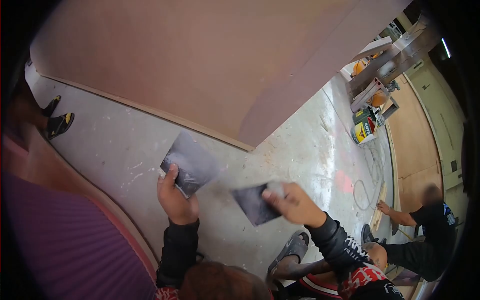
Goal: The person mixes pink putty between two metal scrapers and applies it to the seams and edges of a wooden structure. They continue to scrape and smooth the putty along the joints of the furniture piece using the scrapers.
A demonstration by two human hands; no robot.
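Observation:
My left hand [177, 197] grips a dark, flat putty spreader [192, 162], its thumb pressed on the face. Pale filler is smeared over that blade, and some sits on the thumb. To the right, my right hand [297, 202] pinches a second dark, square putty spreader [255, 204], slightly blurred by motion. The two blades are apart, both held above the floor. Just beyond them stands a large pinkish-brown panel [185, 60] with a pale bottom edge; neither spreader touches it.
At left is a curved piece with a purple ribbed surface [70, 235]. Another person's sandalled foot [60, 125] is behind it. A person in black [432, 225] crouches at right by wooden strips [380, 205]. A paint bucket [363, 132] and hose [357, 192] lie on the concrete floor [300, 155].

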